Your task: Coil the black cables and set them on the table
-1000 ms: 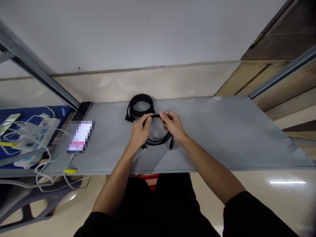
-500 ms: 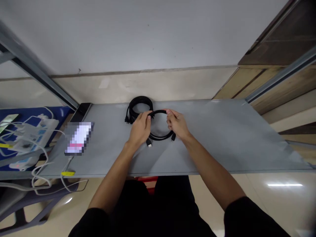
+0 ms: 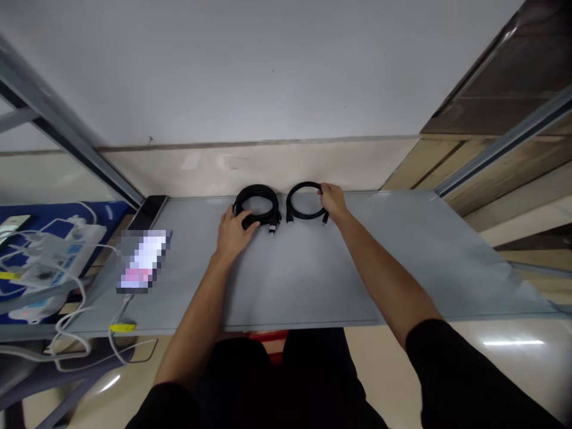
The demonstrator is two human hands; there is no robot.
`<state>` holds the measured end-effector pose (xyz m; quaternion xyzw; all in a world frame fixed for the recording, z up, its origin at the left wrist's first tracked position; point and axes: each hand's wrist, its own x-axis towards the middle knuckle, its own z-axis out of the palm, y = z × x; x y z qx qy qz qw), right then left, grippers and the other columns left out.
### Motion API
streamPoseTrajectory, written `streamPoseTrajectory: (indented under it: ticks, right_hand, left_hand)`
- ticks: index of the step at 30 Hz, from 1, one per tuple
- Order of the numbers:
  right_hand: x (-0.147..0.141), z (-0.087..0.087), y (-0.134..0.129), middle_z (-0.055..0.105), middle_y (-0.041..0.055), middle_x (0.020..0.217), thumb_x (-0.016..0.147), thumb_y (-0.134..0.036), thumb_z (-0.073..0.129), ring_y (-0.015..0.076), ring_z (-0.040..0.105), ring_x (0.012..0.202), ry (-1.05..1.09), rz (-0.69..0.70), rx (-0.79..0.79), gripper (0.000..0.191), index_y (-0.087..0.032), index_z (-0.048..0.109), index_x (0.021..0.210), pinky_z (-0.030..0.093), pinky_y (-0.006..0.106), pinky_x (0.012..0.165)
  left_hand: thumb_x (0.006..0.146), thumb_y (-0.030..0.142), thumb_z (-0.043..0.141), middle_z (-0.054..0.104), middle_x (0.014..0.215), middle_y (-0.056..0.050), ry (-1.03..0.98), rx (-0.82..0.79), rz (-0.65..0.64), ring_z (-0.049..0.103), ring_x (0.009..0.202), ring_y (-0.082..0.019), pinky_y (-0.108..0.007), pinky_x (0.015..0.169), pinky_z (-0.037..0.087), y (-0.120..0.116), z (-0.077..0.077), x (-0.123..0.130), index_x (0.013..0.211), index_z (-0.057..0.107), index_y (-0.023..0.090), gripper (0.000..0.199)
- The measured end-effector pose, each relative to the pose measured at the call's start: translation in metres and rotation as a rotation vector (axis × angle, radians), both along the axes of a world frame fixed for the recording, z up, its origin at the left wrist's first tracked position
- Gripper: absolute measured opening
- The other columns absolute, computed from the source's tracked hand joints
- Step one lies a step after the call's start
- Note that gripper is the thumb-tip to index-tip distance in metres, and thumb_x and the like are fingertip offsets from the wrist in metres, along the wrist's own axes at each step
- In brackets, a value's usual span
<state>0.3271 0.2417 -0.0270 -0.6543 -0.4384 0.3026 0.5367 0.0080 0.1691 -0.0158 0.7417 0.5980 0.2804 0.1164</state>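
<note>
Two coiled black cables lie side by side at the back of the grey tabletop. The thicker left coil [image 3: 257, 189] has a plug with a light metal tip at its lower right. My left hand [image 3: 233, 233] is at its lower left edge, thumb and fingers spread and touching the coil. My right hand [image 3: 333, 201] is closed on the right side of the thinner cable coil [image 3: 305, 215]. That coil's two plug ends point toward me, one at its lower left, one under my right hand. My right fingertips are partly hidden.
On the left, a blurred lit phone [image 3: 145, 259] rests on the grey table [image 3: 286, 286], beside a dark device [image 3: 149, 210]. White cables and a power strip [image 3: 83, 247] lie farther left. A wall [image 3: 268, 161] borders the table's back edge; metal posts stand at both sides.
The thinner coil has moved right and back, away from the thicker one, in my right hand. My left hand has let go of it and shifted left to the thicker coil.
</note>
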Motion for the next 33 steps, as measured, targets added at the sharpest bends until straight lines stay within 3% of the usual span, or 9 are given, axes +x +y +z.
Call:
streamPoseTrajectory:
  ticks: [6,11,13,17,22,25,29,31,33]
  right_hand:
    - [0.006,-0.011,-0.003,0.074,0.0173,0.086,0.102,-0.028,0.045,0.0340,0.071,0.101,-0.417,-0.010,-0.051,0.038,-0.024,0.058,0.067,0.052,0.050,0.097]
    - [0.006,-0.015,-0.024,0.076,0.0213,0.117,0.096,-0.029,0.052,0.0357,0.064,0.126,-0.495,-0.089,0.166,0.026,-0.017,0.076,0.099,0.043,0.058,0.117]
    - [0.000,-0.013,-0.036,0.074,0.0204,0.123,0.096,-0.031,0.052,0.0343,0.061,0.129,-0.478,-0.113,0.253,0.030,-0.018,0.077,0.107,0.043,0.059,0.118]
    - [-0.020,-0.007,-0.062,0.075,0.0137,0.116,0.097,-0.033,0.052,0.0308,0.062,0.124,-0.392,-0.086,0.375,0.028,-0.023,0.077,0.104,0.045,0.058,0.116]
    - [-0.037,0.000,-0.082,0.077,0.0101,0.111,0.094,-0.037,0.061,0.0301,0.067,0.117,-0.210,-0.010,0.379,0.020,-0.026,0.078,0.098,0.047,0.057,0.114]
    - [-0.044,0.004,-0.090,0.078,0.0088,0.116,0.090,-0.046,0.072,0.0290,0.070,0.114,0.131,0.154,0.277,0.023,-0.027,0.079,0.101,0.054,0.055,0.108]
    - [-0.058,0.015,-0.106,0.076,0.0052,0.130,0.079,-0.054,0.088,0.0267,0.073,0.115,0.624,0.623,0.067,0.043,-0.033,0.078,0.116,0.060,0.049,0.101]
    - [-0.066,0.020,-0.114,0.077,0.0034,0.125,0.075,-0.051,0.094,0.0239,0.075,0.110,0.689,0.761,0.018,0.052,-0.035,0.078,0.122,0.062,0.044,0.097]
    - [-0.071,0.022,-0.118,0.079,0.0016,0.110,0.072,-0.047,0.097,0.0199,0.075,0.097,0.675,0.781,0.010,0.054,-0.034,0.079,0.121,0.063,0.037,0.087]
  left_hand:
    - [0.095,0.038,0.073,0.055,0.157,-0.023,-0.023,0.021,0.006,0.043,0.154,-0.048,-0.069,0.121,0.041,0.007,-0.007,0.007,0.125,0.080,0.023,0.035]
    - [0.093,0.033,0.073,0.060,0.145,-0.022,-0.100,0.088,-0.016,0.047,0.150,-0.048,-0.071,0.123,0.038,0.011,-0.010,0.005,0.113,0.083,0.023,0.024]
    - [0.092,0.032,0.074,0.058,0.148,-0.021,-0.137,0.133,-0.007,0.046,0.150,-0.048,-0.072,0.123,0.037,0.010,-0.010,0.003,0.111,0.082,0.023,0.022]
    - [0.094,0.031,0.072,0.048,0.158,-0.021,-0.180,0.214,0.013,0.046,0.149,-0.046,-0.070,0.124,0.038,0.007,-0.010,0.000,0.115,0.080,0.022,0.024]
    - [0.098,0.042,0.072,0.046,0.159,-0.018,-0.235,0.276,-0.050,0.051,0.146,-0.041,-0.065,0.125,0.042,0.005,-0.008,-0.004,0.114,0.078,0.023,0.026]
    - [0.099,0.052,0.069,0.045,0.160,-0.017,-0.303,0.327,-0.107,0.058,0.138,-0.036,-0.061,0.122,0.046,0.001,-0.003,-0.001,0.113,0.078,0.024,0.032]
    - [0.100,0.052,0.069,0.049,0.156,-0.015,-0.377,0.367,-0.156,0.060,0.138,-0.032,-0.056,0.122,0.048,-0.012,0.002,0.013,0.115,0.077,0.024,0.033]
    - [0.100,0.050,0.070,0.052,0.154,-0.015,-0.408,0.350,-0.195,0.061,0.137,-0.030,-0.054,0.122,0.049,-0.019,0.002,0.022,0.115,0.077,0.025,0.031]
    - [0.098,0.048,0.073,0.053,0.154,-0.014,-0.453,0.299,-0.231,0.062,0.136,-0.029,-0.054,0.120,0.050,-0.026,0.001,0.030,0.115,0.077,0.025,0.029]
